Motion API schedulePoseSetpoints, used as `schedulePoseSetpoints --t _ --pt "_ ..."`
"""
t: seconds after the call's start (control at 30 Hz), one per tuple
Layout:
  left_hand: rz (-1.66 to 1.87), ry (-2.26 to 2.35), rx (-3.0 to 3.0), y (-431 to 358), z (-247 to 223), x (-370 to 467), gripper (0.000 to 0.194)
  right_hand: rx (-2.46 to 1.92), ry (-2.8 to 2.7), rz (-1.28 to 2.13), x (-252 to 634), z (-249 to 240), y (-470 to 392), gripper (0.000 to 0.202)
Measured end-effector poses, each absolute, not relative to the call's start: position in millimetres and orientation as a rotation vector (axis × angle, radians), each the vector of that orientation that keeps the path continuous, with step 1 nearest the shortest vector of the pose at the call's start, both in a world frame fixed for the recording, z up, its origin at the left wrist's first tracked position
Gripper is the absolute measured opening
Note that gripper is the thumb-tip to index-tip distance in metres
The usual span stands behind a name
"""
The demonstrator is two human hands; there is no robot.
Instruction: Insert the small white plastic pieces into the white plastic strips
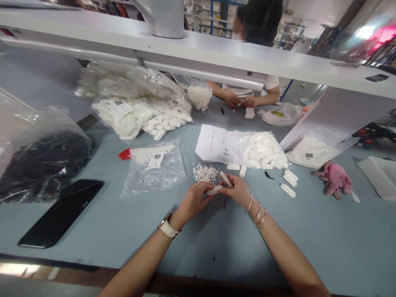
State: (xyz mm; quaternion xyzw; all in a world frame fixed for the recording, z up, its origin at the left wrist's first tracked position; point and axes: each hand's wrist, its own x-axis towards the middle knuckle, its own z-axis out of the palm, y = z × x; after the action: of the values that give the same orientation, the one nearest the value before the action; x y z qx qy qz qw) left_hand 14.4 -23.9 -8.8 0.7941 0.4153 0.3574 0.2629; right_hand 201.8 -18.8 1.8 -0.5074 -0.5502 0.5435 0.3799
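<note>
Near the middle of the frame, we had a white plastic piece (214,190) pinched between the thumb and fingers of the left hand (192,200). The right hand (237,190) pinched a second white piece (227,180), tilted, just above and to the right of the first, and its fingertips came up close to the first piece; we could not tell whether they touched it. Both hands were over the blue-grey table (201,255), with a watch (168,225) on the left wrist and bracelets (260,215) on the right.

Just beyond the left hand lay a heap of small white bits (205,173). Above it in the frame was a paper sheet (216,142) printed with dark marks and a few reddish spots, all too small for us to read. A clear bag of white pieces (262,150) lay against its right side.

Left of centre we saw a flattened clear bag (161,175) with a white label (154,161) that bore a square code; its smaller print was blurred. In the upper left, among piled bags (142,78), another label (118,107) carried a code and unreadable lines. At the right, a bag (318,146) had a third code label (310,155), also illegible, above a pink toy (337,179). At the upper centre, a co-worker's hands (232,99) met near the far side.
</note>
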Motion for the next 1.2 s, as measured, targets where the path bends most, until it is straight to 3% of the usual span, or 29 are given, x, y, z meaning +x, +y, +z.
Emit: schedulePoseSetpoints --t 0.17,0.33,0.47,0.77,0.97,1.2 --pt "0.961 1.232 2.056 -22.5 -9.0 13.6 0.013 -1.372 -1.447 1.216 197.8 1.8 -19.2 0.042" --pt "0.994 1.490 1.929 -17.3 -11.6 11.5 0.015 -1.615 -1.652 0.766 200.1 -1.8 -15.7 0.023" --pt "0.999 1.516 1.876 -16.1 -9.6 11.5 0.014 -1.725 -1.965 0.529 198.9 -6.2 -16.4 0.019" --pt "0.976 1.515 1.869 -17.7 -7.7 12.7 0.012 -1.696 -1.971 0.468 194.9 -11.4 -13.5 0.016" --pt "0.950 1.512 1.930 -17.1 -10.7 12.8 0.012 -1.503 -1.750 0.671 197.8 -1.9 -13.7 0.026" --pt "0.901 1.492 2.014 -21.0 -6.8 14.9 0.008 -1.347 -1.729 0.776 191.9 5.4 -19.1 0.018"
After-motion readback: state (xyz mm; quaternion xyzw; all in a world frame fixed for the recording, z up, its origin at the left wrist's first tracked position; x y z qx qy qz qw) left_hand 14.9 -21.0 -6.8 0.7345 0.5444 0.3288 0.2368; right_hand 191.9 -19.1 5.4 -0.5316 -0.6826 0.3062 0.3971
